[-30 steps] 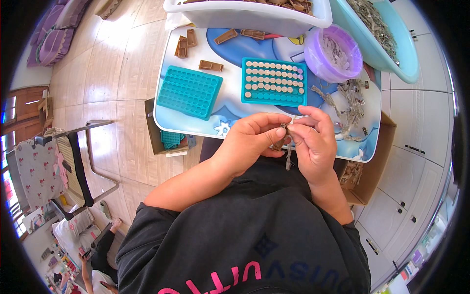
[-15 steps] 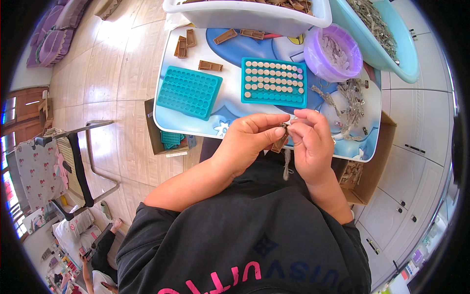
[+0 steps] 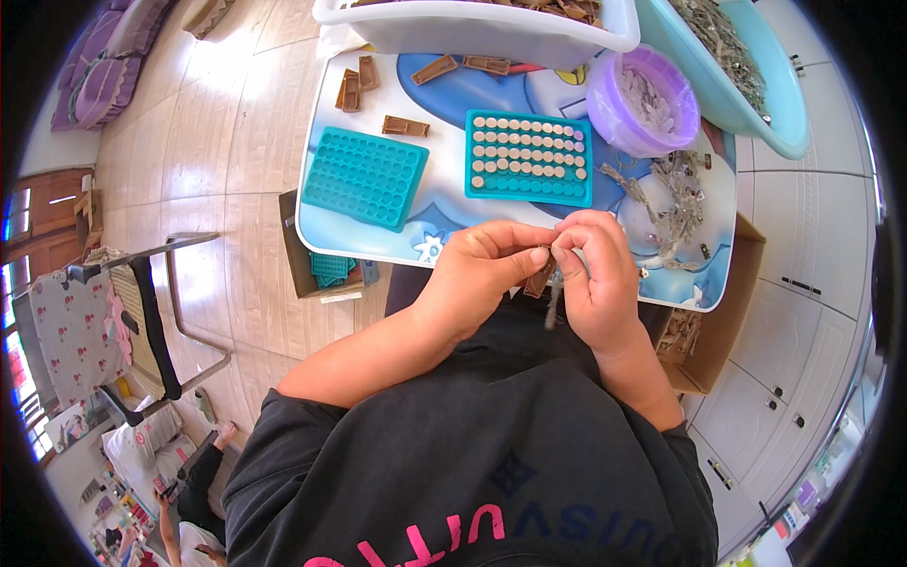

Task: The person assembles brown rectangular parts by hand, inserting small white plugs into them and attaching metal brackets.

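Observation:
Both hands meet just off the table's front edge. My left hand [image 3: 487, 263] is closed, thumb and forefinger pinching a small brown rectangular plastic case [image 3: 537, 283]. Against its end my right hand [image 3: 597, 279] is closed too, pinching a thin grey cord-like strand [image 3: 552, 310] that hangs down beside the case. The fingertips cover the spot where strand and case come together. Beyond the hands lies a teal tray [image 3: 529, 192] with rows of small round whitish discs in its wells. Left of it sits a second teal tray [image 3: 366, 180] with no discs in its wells.
Loose brown cases [image 3: 406, 127] lie across the table. A purple tub [image 3: 605, 109] with whitish pieces stands at right, near a heap of grey strands [image 3: 678, 203]. A white bin [image 3: 501, 38] and light-blue basin [image 3: 789, 113] line the back. Cardboard boxes [image 3: 732, 321] flank the table.
My right fingers have curled closer over the case's end, and the grey strand has swung slightly. A whitish bit between the fingertips is no longer visible.

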Demonstrator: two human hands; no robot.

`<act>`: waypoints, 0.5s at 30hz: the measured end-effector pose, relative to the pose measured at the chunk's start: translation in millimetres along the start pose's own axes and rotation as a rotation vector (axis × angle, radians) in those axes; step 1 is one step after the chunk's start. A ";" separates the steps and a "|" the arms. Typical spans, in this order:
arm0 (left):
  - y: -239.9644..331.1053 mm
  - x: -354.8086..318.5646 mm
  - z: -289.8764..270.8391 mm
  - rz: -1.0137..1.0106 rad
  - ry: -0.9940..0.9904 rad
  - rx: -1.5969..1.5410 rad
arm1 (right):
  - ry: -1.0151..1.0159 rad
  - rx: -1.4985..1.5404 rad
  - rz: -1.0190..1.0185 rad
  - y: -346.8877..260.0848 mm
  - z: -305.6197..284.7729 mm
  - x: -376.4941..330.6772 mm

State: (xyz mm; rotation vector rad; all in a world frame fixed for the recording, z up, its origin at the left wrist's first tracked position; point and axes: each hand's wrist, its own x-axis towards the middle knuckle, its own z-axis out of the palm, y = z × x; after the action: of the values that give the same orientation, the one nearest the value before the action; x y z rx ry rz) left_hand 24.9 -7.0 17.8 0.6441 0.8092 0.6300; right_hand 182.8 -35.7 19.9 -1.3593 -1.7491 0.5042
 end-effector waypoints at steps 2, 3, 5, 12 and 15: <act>0.8 -0.4 4.9 -0.072 0.079 -0.077 | 0.022 0.009 0.004 2.9 1.2 -0.7; -0.2 0.0 4.0 -0.074 0.078 -0.078 | 0.042 0.019 0.007 4.4 2.0 -1.9; -2.4 1.7 0.3 -0.054 0.068 -0.046 | 0.049 0.089 0.050 4.6 2.9 -7.4; -2.8 -0.3 2.3 -0.015 0.107 0.040 | -0.004 0.185 0.104 -0.3 1.7 -11.1; 0.9 -1.1 3.5 -0.024 0.104 0.092 | 0.009 0.234 0.160 -2.1 1.6 -11.1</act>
State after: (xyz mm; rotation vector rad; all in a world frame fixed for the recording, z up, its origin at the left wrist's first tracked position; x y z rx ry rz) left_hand 26.8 -8.1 20.8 0.6879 0.9462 0.6110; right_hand 180.9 -46.5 16.5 -1.3355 -1.5273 0.7651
